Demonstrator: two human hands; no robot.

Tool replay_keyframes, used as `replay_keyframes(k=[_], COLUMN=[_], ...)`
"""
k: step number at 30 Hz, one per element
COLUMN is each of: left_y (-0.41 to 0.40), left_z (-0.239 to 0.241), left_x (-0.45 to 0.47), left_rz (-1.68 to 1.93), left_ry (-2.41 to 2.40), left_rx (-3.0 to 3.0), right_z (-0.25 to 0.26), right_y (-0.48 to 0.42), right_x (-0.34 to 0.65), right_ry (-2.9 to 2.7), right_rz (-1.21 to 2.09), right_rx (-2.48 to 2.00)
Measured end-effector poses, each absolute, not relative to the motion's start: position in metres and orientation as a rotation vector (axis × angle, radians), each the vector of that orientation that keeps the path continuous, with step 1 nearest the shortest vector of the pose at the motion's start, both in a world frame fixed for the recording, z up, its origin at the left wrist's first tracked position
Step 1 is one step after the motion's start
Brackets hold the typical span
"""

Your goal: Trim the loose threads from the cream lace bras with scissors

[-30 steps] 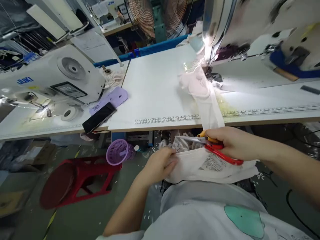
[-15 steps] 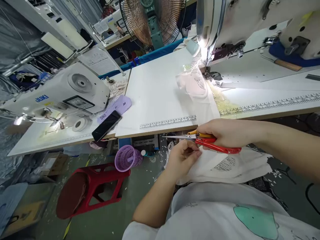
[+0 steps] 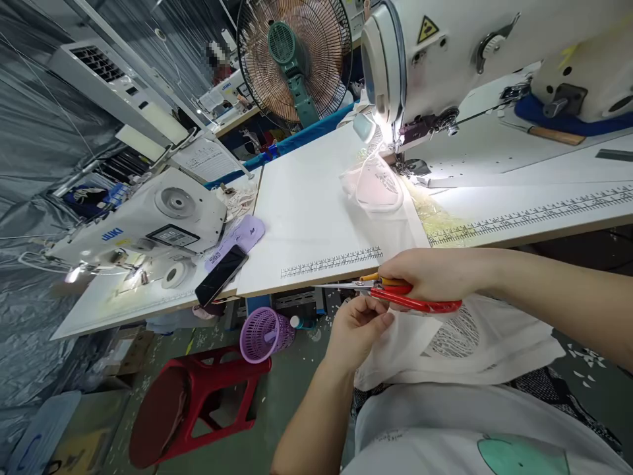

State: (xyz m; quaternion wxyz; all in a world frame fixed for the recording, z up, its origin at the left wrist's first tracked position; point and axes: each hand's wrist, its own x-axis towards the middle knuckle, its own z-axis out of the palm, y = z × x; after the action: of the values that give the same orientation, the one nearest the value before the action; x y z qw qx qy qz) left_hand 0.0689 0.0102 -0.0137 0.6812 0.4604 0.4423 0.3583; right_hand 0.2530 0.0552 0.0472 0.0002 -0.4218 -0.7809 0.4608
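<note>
My right hand [image 3: 435, 272] is closed around a pair of scissors with red handles [image 3: 420, 303], its blades pointing left just below the table edge. A slim yellow-orange piece [image 3: 394, 282] also shows in this hand; its kind I cannot make out. Just below the blades, my left hand [image 3: 355, 333] pinches the edge of a white fabric piece [image 3: 494, 346] with a leaf-like patterned oval. That fabric lies over my lap. More pale fabric [image 3: 378, 188] runs from the sewing machine's needle area [image 3: 399, 155] down over the table edge, behind my right hand.
A second sewing machine [image 3: 173, 204], a black phone [image 3: 221, 274] and purple pattern pieces [image 3: 250, 231] are on the left. A fan [image 3: 297, 72] stands behind the table. Below are a purple basket [image 3: 257, 336] and a red stool [image 3: 212, 396]. A wooden-handled tool [image 3: 556, 136] lies at the right.
The view has shifted, so the table and machines sit lower. My right hand still holds the scissors beside my left hand, which keeps its pinch on the fabric.
</note>
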Motion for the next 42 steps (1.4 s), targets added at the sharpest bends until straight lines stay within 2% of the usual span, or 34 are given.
replay_keyframes(k=[8, 17, 42], left_y=[0.013, 0.014, 0.011], left_z=[-0.014, -0.016, -0.014], left_x=[0.065, 0.067, 0.072], left_rz=[0.7, 0.743, 0.672], left_ry=[0.895, 0.983, 1.045], left_rx=[0.969, 0.986, 1.042], right_z=[0.051, 0.05, 0.04], right_y=[0.056, 0.056, 0.057], right_x=[0.252, 0.25, 0.247], right_ry=[-2.531, -2.617, -2.623], right_rz=[1.4, 1.259, 1.235], right_rx=[-1.25, -1.23, -1.165])
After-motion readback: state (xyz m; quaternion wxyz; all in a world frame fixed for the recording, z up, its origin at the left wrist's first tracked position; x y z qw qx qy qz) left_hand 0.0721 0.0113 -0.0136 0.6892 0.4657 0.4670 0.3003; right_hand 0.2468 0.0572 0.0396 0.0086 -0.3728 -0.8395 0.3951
